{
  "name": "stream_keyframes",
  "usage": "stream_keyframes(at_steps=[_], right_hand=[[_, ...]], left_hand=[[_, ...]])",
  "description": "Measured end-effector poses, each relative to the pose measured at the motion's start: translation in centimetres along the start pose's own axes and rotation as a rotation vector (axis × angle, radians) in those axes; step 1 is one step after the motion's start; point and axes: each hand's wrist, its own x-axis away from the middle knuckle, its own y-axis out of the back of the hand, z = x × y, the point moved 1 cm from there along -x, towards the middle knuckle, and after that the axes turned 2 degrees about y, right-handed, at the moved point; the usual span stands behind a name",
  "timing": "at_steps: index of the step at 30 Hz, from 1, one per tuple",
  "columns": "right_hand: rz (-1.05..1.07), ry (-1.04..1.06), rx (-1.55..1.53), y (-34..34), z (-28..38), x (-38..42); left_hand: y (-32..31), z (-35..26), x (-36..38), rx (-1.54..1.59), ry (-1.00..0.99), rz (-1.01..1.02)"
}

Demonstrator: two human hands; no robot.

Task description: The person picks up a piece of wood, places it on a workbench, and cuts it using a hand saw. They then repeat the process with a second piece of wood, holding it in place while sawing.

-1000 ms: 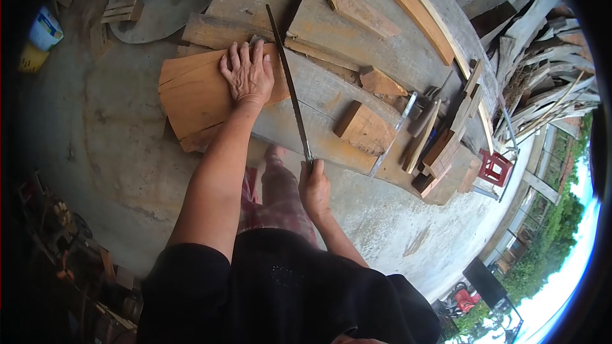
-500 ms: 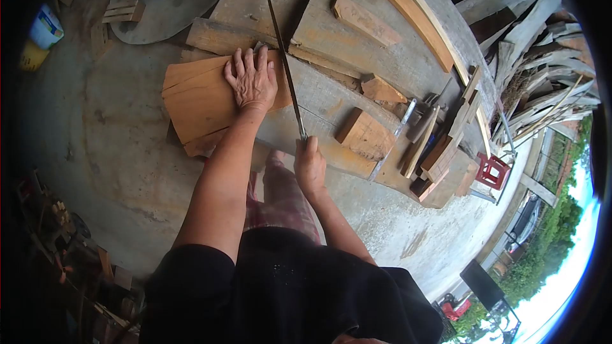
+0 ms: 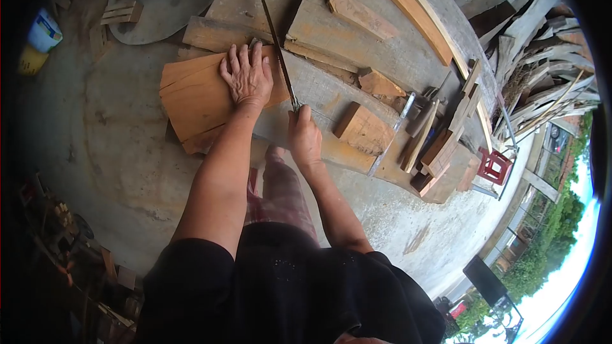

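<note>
A wide reddish-brown board [image 3: 194, 99] with dark lines across its face lies on the wooden workbench [image 3: 312, 99]. My left hand [image 3: 247, 78] presses flat on the board near its right end, fingers spread. In my right hand [image 3: 305, 137] is the handle of a handsaw [image 3: 274, 41], the fingers wrapped round it. The long thin blade is seen nearly edge-on and crosses the board's right end, just beside my left fingers. Its tip points away from me, past the board's far edge.
To the right on the bench lie a wood block [image 3: 366, 129], a smaller offcut [image 3: 380, 83], a metal ruler [image 3: 392, 134] and several sticks. A longer wood piece [image 3: 362, 16] lies farther back. A red stool [image 3: 494, 164] and a slab pile [image 3: 532, 51] stand beyond.
My right hand and the saw have moved forward, away from my body, so the blade tip reaches farther out. My left hand stays on the board.
</note>
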Motion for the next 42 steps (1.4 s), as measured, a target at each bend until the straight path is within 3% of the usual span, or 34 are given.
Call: stream_keyframes(at_steps=[2,3,5,8,11,14,17,19,24,30,32,36,39,42], right_hand=[[0.073,-0.073,0.03,1.3,-0.5,2.1],[0.02,-0.02,0.007,2.2,-1.5,5.5],[0.042,-0.11,0.026,2.5,-4.3,12.0],[0.052,-0.101,0.012,1.7,-3.4,10.1],[0.025,-0.045,-0.004,-0.3,-1.0,1.2],[0.022,-0.032,0.026,1.3,-0.8,2.7],[0.056,-0.122,0.049,2.5,-5.1,12.5],[0.066,-0.117,0.062,3.4,-4.1,12.8],[0.026,0.017,0.057,0.3,1.1,-2.5],[0.044,-0.082,0.105,4.0,-3.4,11.3],[0.056,-0.095,0.099,3.5,-3.7,11.4],[0.012,0.01,0.079,-0.4,0.3,-1.6],[0.043,-0.016,0.081,0.6,0.6,-1.0],[0.075,-0.122,0.081,3.2,-2.8,9.3]], left_hand=[[0.1,-0.1,0.2,0.015,0.002,0.008],[0.1,-0.2,0.0,0.022,0.008,0.003],[0.0,-0.2,-0.2,0.031,0.033,0.007],[0.2,-0.1,-0.4,-0.032,0.013,0.031],[-0.1,-0.1,-0.2,-0.006,0.042,0.014],[0.1,-0.1,-0.4,-0.022,0.044,0.016],[-0.1,-0.1,-0.6,0.011,0.055,-0.001],[0.0,-0.1,0.4,0.008,0.057,0.021],[0.1,-0.1,-0.4,-0.044,0.041,0.041],[0.2,-0.1,-0.4,0.006,0.061,0.042],[0.1,-0.2,0.1,0.013,0.064,0.051],[0.1,0.0,-0.2,0.01,0.06,0.031],[0.3,-0.1,-0.3,-0.002,0.049,0.05],[0.2,-0.1,-0.6,0.043,0.086,0.055]])
